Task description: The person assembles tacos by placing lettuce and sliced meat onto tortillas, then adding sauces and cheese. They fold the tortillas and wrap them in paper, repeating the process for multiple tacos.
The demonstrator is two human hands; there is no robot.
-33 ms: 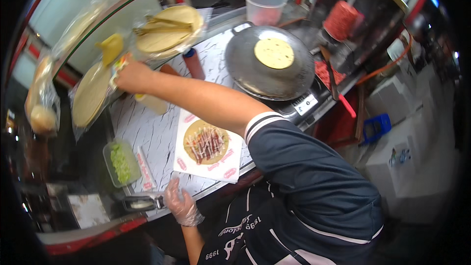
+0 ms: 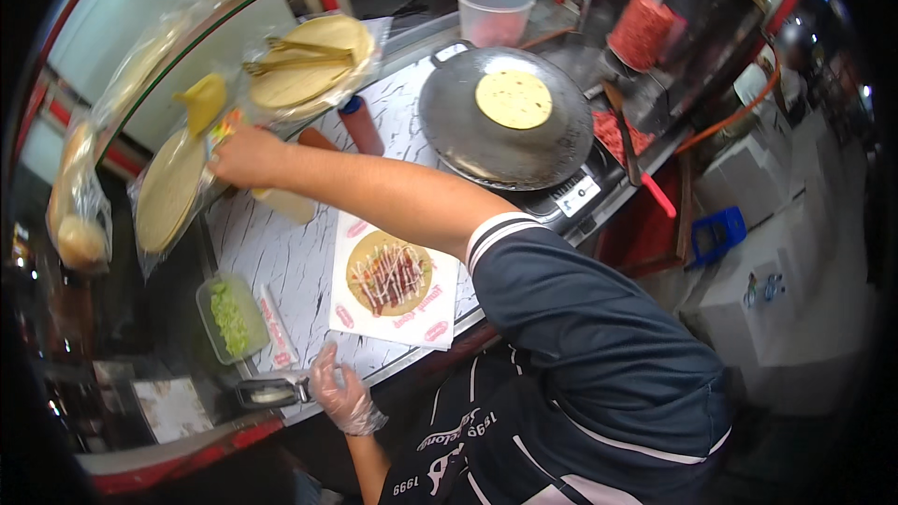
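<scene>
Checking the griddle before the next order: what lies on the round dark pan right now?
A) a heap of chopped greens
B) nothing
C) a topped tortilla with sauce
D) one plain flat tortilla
D: a single bare tortilla lies flat on the round dark pan; the sauced one sits on paper on the counter.

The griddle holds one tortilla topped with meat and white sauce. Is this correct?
Not quite. In the head view, the griddle holds one tortilla that is plain. The meat and white sauce top the other tortilla, on the paper sheet.

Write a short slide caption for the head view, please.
Bare right hand reaching to bagged tortillas; clear-gloved left hand rests near the sauced round flatbread.
</scene>
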